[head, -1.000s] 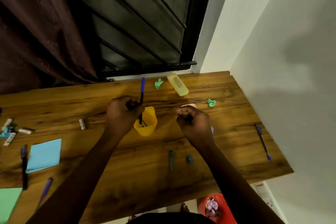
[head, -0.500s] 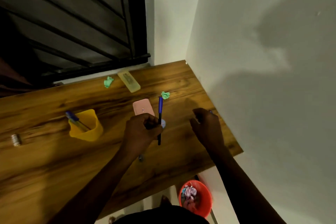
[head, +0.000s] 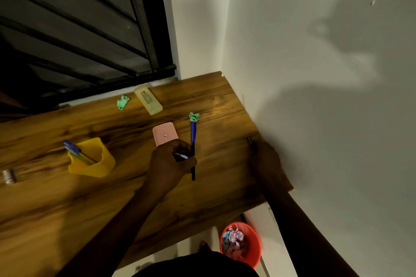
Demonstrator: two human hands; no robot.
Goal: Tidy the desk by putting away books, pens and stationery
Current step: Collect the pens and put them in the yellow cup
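This looks like a study corner in a home. A wooden desk [head: 213, 101] fits into the corner between two plain white walls [head: 315, 119], below a window [head: 90, 29] with dark metal bars. Small stationery lies loose on the wood: a yellow cup [head: 99, 164] with pens [head: 74, 149] in it, a pink case [head: 165, 136], a pale yellow box [head: 148, 99] and green paper balls [head: 123, 102]. On the floor by the desk stands a red bin [head: 254, 252] with crumpled paper in it.
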